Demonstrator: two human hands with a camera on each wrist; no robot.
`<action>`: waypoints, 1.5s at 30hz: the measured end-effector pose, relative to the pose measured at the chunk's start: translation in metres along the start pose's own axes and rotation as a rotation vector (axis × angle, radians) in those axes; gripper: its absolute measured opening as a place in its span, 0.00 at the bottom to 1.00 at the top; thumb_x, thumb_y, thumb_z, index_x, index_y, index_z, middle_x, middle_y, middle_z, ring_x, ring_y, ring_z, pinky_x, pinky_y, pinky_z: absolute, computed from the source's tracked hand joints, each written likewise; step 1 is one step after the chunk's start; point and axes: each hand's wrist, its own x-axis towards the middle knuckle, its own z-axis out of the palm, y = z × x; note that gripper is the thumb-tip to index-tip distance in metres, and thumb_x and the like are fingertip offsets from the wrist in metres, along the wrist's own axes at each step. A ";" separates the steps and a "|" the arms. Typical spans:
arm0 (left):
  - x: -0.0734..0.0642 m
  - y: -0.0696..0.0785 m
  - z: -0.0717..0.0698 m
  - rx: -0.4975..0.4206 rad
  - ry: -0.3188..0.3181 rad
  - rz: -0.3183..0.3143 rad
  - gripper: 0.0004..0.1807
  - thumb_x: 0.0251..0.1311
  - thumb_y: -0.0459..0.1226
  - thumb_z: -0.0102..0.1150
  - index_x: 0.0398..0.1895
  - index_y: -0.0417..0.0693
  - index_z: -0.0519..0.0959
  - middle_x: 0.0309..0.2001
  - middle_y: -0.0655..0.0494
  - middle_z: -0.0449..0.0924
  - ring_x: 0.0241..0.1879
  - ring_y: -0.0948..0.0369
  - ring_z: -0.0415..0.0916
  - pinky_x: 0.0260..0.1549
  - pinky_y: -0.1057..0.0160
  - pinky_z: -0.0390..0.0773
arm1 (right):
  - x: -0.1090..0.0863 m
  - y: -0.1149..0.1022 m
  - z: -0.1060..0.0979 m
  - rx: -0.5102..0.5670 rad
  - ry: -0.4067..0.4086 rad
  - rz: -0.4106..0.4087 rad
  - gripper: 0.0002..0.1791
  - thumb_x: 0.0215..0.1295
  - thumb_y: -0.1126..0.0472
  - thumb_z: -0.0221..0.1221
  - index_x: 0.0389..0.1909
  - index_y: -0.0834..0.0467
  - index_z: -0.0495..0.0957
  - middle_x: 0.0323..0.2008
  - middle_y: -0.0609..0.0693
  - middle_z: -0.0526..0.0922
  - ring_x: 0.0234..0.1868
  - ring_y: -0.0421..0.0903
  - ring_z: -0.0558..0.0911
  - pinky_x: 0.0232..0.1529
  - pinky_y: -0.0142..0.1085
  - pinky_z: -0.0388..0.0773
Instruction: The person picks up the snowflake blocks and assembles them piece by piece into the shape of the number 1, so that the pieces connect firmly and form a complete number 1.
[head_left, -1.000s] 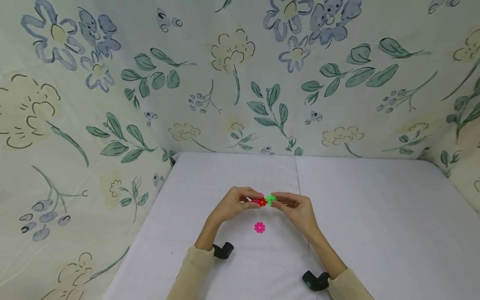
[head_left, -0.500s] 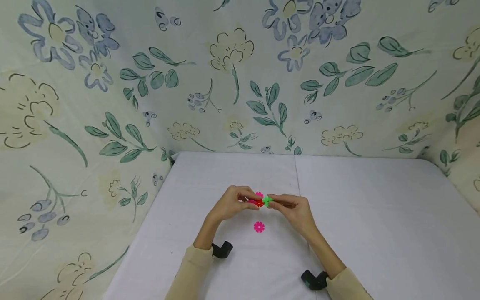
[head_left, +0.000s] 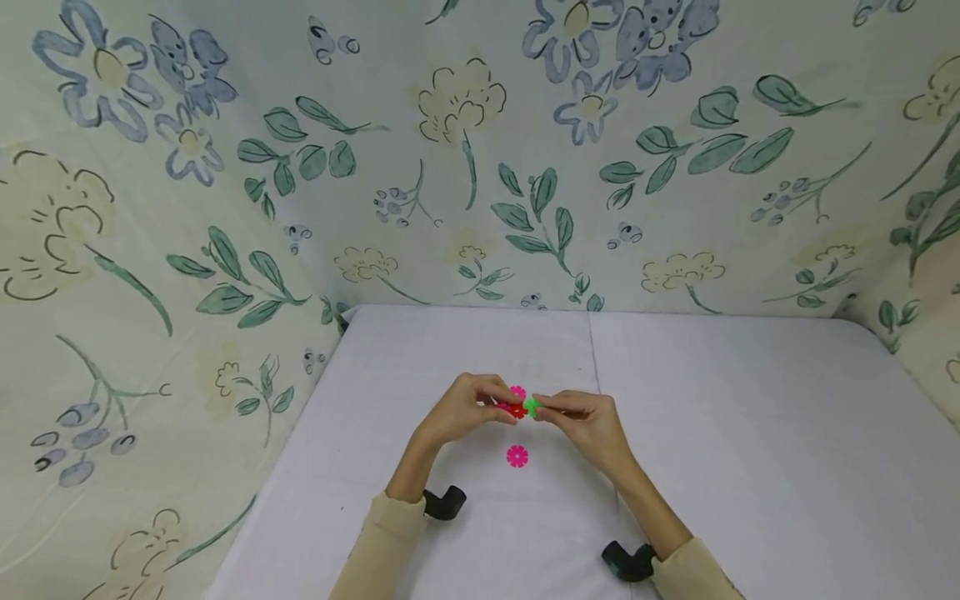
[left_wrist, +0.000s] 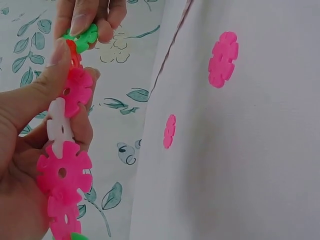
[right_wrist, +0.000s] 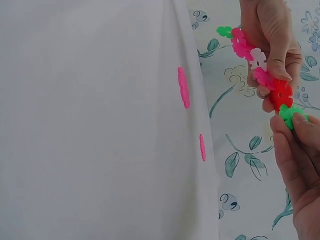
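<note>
My left hand [head_left: 459,408] holds a chain of interlocking flower-shaped plastic discs. In the right wrist view the chain runs from a green end disc [right_wrist: 224,32] through pink discs [right_wrist: 242,48] and a white disc [right_wrist: 258,59] to a red disc [right_wrist: 282,95]. Left thumb and fingers pinch it near the red disc. My right hand [head_left: 588,417] pinches another green disc [right_wrist: 289,116] between thumb and fingers, its edge right at the red disc's edge. In the head view the left fingers hide most of the chain.
Two loose pink discs lie on the white-covered table [head_left: 750,442]: a nearer pink disc [head_left: 517,456] below the hands, and a farther pink disc [head_left: 517,392] just behind the left fingertips. A floral cloth [head_left: 465,167] hangs behind and at the sides.
The right hand has shifted slightly left with the green disc, which now sits a little closer to the red one. More of the farther pink disc shows behind the left fingers.
</note>
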 end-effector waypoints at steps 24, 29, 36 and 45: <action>0.000 -0.005 -0.001 -0.037 -0.034 0.043 0.14 0.58 0.32 0.74 0.48 0.43 0.90 0.43 0.49 0.90 0.40 0.63 0.82 0.41 0.66 0.82 | -0.001 0.000 -0.001 0.037 -0.023 0.002 0.15 0.61 0.74 0.68 0.50 0.70 0.86 0.39 0.63 0.91 0.39 0.44 0.91 0.46 0.29 0.86; 0.000 -0.004 -0.002 -0.075 -0.031 0.054 0.14 0.58 0.30 0.74 0.48 0.41 0.89 0.43 0.46 0.89 0.41 0.63 0.82 0.42 0.65 0.83 | -0.001 0.000 -0.002 0.069 -0.023 0.002 0.14 0.62 0.74 0.68 0.49 0.71 0.86 0.41 0.65 0.90 0.41 0.41 0.91 0.47 0.30 0.87; 0.000 -0.003 0.000 -0.090 -0.034 0.044 0.14 0.59 0.31 0.73 0.49 0.42 0.89 0.44 0.46 0.89 0.43 0.62 0.82 0.45 0.62 0.83 | 0.000 0.000 -0.003 0.065 -0.013 0.031 0.15 0.63 0.72 0.68 0.51 0.68 0.86 0.43 0.64 0.90 0.41 0.40 0.91 0.47 0.31 0.87; 0.001 -0.001 0.002 0.024 0.021 0.016 0.19 0.60 0.33 0.74 0.55 0.44 0.87 0.52 0.54 0.88 0.53 0.60 0.82 0.54 0.56 0.83 | 0.001 0.000 -0.007 0.056 0.027 0.139 0.15 0.67 0.69 0.66 0.54 0.67 0.85 0.46 0.67 0.89 0.37 0.41 0.92 0.43 0.34 0.88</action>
